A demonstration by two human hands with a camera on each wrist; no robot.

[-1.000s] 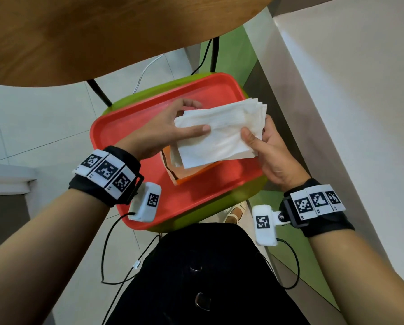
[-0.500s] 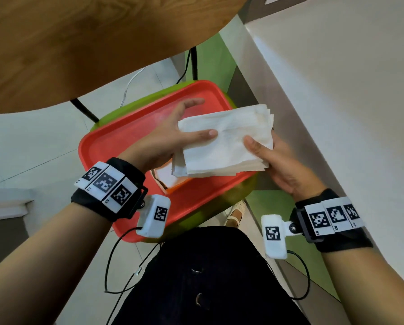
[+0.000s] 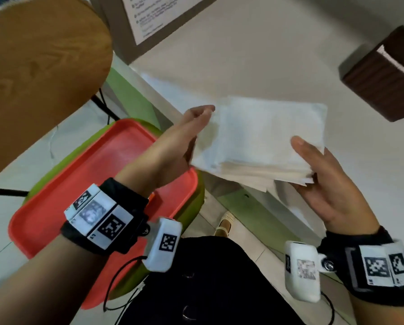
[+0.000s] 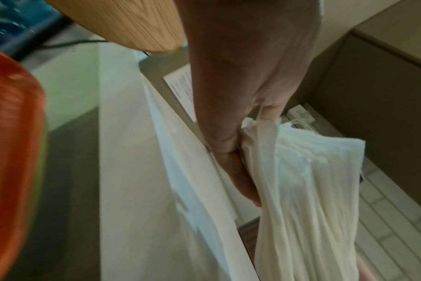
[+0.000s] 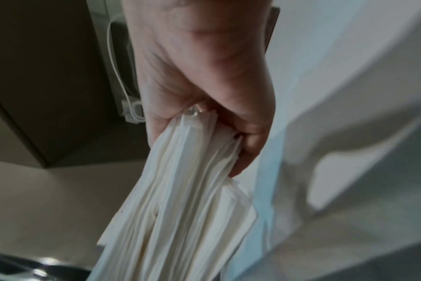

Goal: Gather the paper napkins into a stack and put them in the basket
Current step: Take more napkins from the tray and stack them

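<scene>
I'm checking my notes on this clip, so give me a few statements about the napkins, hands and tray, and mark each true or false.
1. Both hands hold the napkin stack. True: the left hand and the right hand grip opposite ends.
2. The stack lies on the red tray. False: it is held up, right of the tray.
3. The dark brown box sits on the white counter. True.
4. The right hand is empty. False: its fingers pinch the napkins.

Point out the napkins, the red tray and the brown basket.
napkins (image 3: 264,134): head view, flat top sheet of the stack.
tray (image 3: 107,170): head view, bare red floor.
basket (image 3: 381,85): head view, ribbed brown side wall.
</scene>
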